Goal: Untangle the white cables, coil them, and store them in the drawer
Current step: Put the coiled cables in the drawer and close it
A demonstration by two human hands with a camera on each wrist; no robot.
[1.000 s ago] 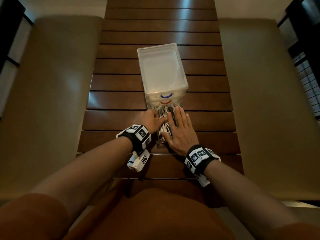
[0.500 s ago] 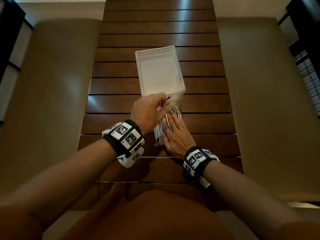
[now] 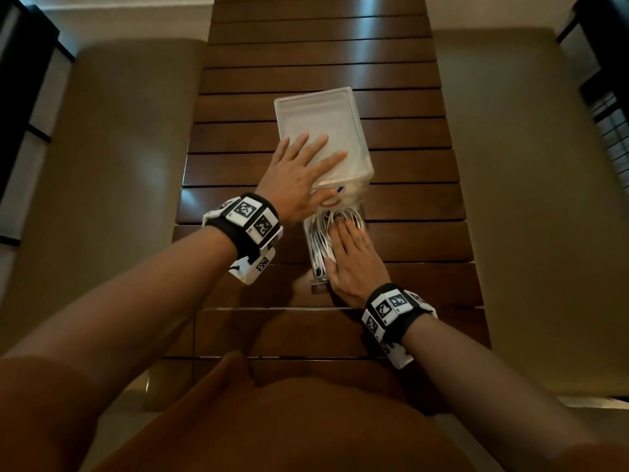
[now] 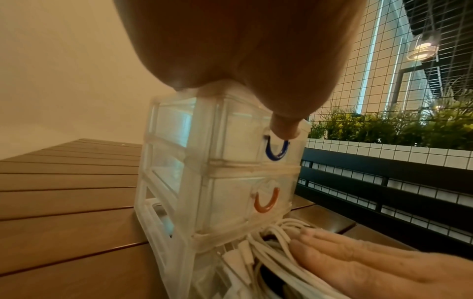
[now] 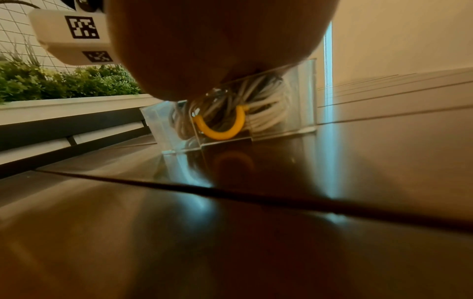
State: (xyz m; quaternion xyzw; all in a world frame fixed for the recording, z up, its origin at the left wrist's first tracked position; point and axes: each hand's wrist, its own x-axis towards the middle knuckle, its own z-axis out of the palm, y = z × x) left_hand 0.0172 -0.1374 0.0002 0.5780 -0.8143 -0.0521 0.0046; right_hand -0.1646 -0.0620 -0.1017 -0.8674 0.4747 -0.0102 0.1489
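Observation:
A clear plastic drawer unit (image 3: 354,107) stands on the slatted wooden table. Its bottom drawer (image 5: 302,97), with a yellow handle (image 5: 222,129), is pulled out toward me and holds coiled white cables (image 3: 318,240) (image 4: 271,248) (image 5: 266,109). My left hand (image 3: 299,168) lies flat with spread fingers on the unit's top, its thumb near the blue handle (image 4: 277,151). My right hand (image 3: 354,257) lies flat, fingers straight, pressing down on the cables in the drawer. An orange handle (image 4: 266,200) marks the middle drawer, which is closed.
The dark slatted table (image 3: 320,46) runs away from me between two tan benches (image 3: 112,165) (image 3: 531,165). A black railing, wire mesh and green plants (image 4: 409,125) lie to the side. My wrists wear marker bands (image 3: 248,219).
My left hand has risen from beside the cables and come down flat on the unit's top. The right hand stays pressed on the cables in the drawer.

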